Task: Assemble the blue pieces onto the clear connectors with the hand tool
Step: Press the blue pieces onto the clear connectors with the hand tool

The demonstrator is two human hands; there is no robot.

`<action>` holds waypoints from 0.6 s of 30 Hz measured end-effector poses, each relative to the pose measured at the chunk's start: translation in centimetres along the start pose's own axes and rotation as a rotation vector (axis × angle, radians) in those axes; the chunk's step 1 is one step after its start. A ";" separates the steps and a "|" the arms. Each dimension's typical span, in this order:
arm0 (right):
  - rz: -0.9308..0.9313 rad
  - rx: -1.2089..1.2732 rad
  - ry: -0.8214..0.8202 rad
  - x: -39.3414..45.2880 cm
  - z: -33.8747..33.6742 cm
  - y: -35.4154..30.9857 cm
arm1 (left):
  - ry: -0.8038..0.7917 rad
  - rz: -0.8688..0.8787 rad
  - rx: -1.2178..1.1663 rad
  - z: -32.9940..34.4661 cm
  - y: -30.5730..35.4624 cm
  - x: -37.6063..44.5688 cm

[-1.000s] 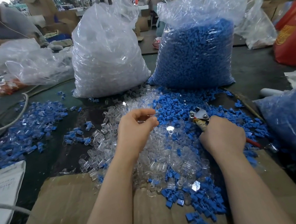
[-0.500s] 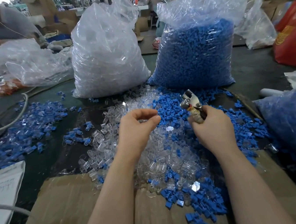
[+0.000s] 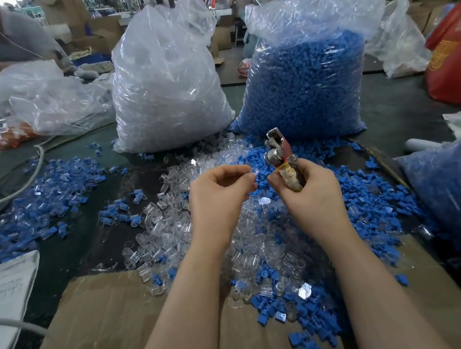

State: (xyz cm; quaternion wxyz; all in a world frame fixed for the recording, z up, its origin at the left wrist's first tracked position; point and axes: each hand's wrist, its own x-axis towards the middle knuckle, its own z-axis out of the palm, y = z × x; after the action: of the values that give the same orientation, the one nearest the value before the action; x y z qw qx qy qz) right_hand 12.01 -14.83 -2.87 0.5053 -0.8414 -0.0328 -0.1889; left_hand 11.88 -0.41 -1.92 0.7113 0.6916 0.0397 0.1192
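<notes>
Dark surface (image 3: 404, 105) strewn with parts. At back: bag of clear connectors (image 3: 168, 95) on left, bag of blue pieces (image 3: 308, 89) on right, standing side by side. Flattened cardboard (image 3: 103, 329) at near edge. Loose heap of clear connectors (image 3: 172, 223) at centre, mixed with scattered blue pieces (image 3: 374, 202) on right. Small pile of assembled blue-and-clear parts (image 3: 41, 194) well to left. Right hand (image 3: 308, 191) curled round wrapped handle of hand tool (image 3: 279, 152), metal head up, above heap. Left hand (image 3: 220, 192) just beside it, fingertips pinching one clear connector (image 3: 252, 171); detail too small to resolve.
</notes>
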 end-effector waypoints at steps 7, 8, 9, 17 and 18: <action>0.000 -0.037 0.009 0.0 0.0 0.0 | 0.016 0.089 0.136 0.5 0.1 -0.1; 0.002 -0.052 0.015 0.1 0.1 0.0 | 0.023 0.108 0.161 0.6 0.1 -0.1; 0.004 -0.065 0.024 0.1 0.1 0.0 | 0.029 0.133 0.190 0.7 0.1 -0.1; 0.011 -0.102 0.034 0.2 0.4 0.0 | 0.028 0.320 0.363 0.9 0.1 -0.6; 0.011 -0.093 0.030 0.2 0.4 0.0 | 0.030 0.327 0.369 0.9 0.1 -0.6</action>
State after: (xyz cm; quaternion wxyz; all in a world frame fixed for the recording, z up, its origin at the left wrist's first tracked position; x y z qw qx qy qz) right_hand 12.28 -14.49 -3.00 0.4672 -0.8611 -0.0118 -0.2001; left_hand 11.48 -1.46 -1.87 0.5435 0.8052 -0.0411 0.2337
